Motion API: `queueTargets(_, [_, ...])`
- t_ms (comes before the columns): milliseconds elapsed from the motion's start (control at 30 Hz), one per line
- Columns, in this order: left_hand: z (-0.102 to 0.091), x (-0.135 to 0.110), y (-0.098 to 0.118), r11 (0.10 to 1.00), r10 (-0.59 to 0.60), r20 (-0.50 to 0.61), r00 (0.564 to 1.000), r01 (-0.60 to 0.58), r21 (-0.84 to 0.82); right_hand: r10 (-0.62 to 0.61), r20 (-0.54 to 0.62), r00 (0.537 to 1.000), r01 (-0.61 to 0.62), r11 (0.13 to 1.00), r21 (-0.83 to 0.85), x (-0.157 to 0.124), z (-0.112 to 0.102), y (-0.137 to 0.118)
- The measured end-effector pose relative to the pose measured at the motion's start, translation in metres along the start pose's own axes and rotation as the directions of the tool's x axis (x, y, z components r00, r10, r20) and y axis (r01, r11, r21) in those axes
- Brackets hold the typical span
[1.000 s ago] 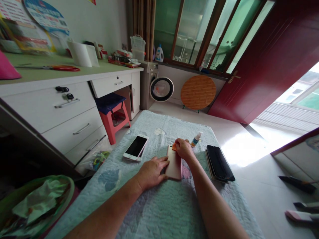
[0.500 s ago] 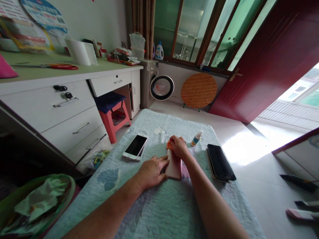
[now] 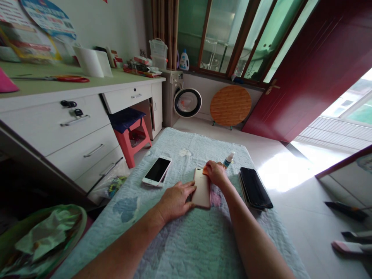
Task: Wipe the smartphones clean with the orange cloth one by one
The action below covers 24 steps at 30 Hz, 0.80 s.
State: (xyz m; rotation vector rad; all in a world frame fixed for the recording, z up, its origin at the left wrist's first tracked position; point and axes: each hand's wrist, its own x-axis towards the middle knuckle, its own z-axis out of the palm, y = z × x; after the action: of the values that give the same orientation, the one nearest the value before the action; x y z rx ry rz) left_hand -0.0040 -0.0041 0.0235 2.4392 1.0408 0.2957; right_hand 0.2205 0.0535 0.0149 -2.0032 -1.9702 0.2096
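Observation:
A gold smartphone [image 3: 201,190] lies back side up on the quilted cloth, its camera at the far end. My left hand [image 3: 178,199] holds it at its left edge, fingertips and thumb resting against that side. Pinched in my right hand [image 3: 216,172] is a small orange cloth [image 3: 205,170], touching the phone's upper right edge. Just beyond that hand stands a small spray bottle [image 3: 229,159], partly hidden by it. To the left, a white phone [image 3: 157,170] rests screen up on another device. A black phone [image 3: 255,188] tops a stack on the right.
The light blue quilted cloth [image 3: 174,147] covers the surface under my hands. At left are a drawer desk [image 3: 84,135], a red stool [image 3: 132,135] and a green bin [image 3: 84,217]. A washing machine [image 3: 170,97] with its door ajar stands behind.
My right hand has moved right with the orange cloth, from the phone's top end to its right edge. The camera end now shows. My left hand stays at the left edge.

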Motion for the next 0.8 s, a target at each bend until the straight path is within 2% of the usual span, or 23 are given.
queueTargets(533, [-0.001,0.002,0.000,0.999,-0.003,0.031,0.999,0.004,-0.036,-0.089,0.017,0.996,0.088,0.995,0.051,0.010,0.015,-0.044])
queueTargets(800, [-0.001,0.001,0.000,1.000,0.001,-0.005,1.000,-0.002,-0.003,-0.085,0.006,0.996,0.084,0.995,0.062,0.005,0.012,-0.036])
